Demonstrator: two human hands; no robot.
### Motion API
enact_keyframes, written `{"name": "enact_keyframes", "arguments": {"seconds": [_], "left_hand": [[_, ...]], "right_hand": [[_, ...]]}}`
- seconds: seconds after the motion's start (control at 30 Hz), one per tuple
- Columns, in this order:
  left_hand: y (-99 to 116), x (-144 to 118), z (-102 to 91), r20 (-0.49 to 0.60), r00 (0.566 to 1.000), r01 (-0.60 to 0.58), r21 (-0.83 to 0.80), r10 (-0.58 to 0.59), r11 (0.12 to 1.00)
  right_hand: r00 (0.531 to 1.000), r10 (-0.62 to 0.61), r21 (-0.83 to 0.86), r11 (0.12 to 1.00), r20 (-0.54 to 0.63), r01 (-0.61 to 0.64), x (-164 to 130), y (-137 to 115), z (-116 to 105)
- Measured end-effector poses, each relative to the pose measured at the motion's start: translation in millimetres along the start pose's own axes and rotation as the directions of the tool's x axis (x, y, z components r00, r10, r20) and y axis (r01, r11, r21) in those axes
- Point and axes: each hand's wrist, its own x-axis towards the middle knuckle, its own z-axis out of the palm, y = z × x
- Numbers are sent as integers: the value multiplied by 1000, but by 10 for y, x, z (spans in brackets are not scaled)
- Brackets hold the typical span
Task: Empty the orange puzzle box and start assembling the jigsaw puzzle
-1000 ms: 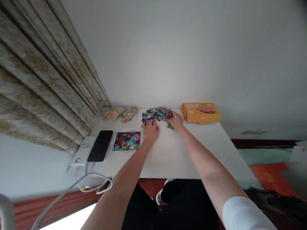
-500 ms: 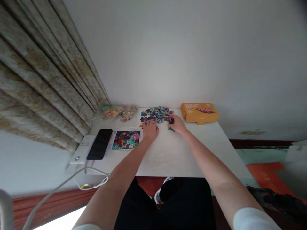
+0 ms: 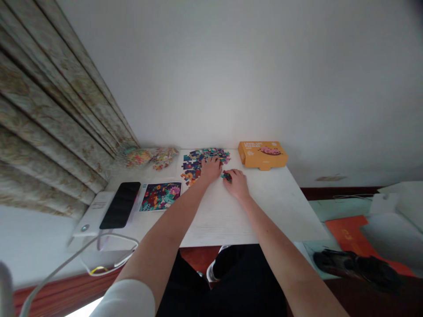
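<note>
Small dark multicoloured cardboard puzzle piece (image 3: 226, 177): pinched at the fingertips of the right hand (image 3: 235, 184), on the white wooden table (image 3: 264, 207); too small to tell its long axis or heading. Left hand (image 3: 210, 168), just left and beyond: flat, fingers spread, pressing the loose spread of colourful jigsaw pieces (image 3: 201, 158). Left of both hands: printed reference picture card (image 3: 160, 196), black phone (image 3: 120, 211). Beyond the right hand: orange cardboard puzzle box (image 3: 262, 154).
</note>
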Motion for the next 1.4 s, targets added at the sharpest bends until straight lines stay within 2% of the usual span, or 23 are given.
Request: {"name": "enact_keyframes", "arguments": {"seconds": [0.2,0.37,0.5,0.63,0.8,0.93,1.07,1.17,1.27,1.33,1.4], "left_hand": [[83,56,-50,19,999,-35,21,35,999],[151,24,-94,51,997,58,12,-59,998],[144,50,-135,85,992,93,-36,-90,995],[103,63,-246,179,981,89,-83,-73,993],[118,-172,-388,238,966,123,-102,-95,987],[208,-606,-382,210,974,114,-111,-89,987],[235,-970,-308,169,984,75,-156,-48,985],[161,-1045,-270,92,988,131,-112,-121,985],[58,-1032,-246,59,968,247,-38,-245,968],[8,-1057,-229,93,965,249,-12,-246,969],[-22,-1139,-214,130,976,181,-20,-177,983]], "right_hand": [[994,107,-29,994,-33,-108,25,-8,8],[987,142,5,990,-79,-142,51,71,89],[979,157,87,985,-131,-146,75,152,164],[960,178,198,971,-217,-136,100,246,224],[915,281,364,917,-290,-167,111,295,240],[944,235,302,940,-229,-161,83,244,188],[988,136,70,989,-68,-131,53,130,101],[994,102,-81,992,29,-99,41,34,35],[996,58,-129,990,65,-49,22,-32,-14],[998,18,-126,992,67,-9,-4,-59,-33],[996,-27,-117,992,79,36,-37,-85,-41]]}}
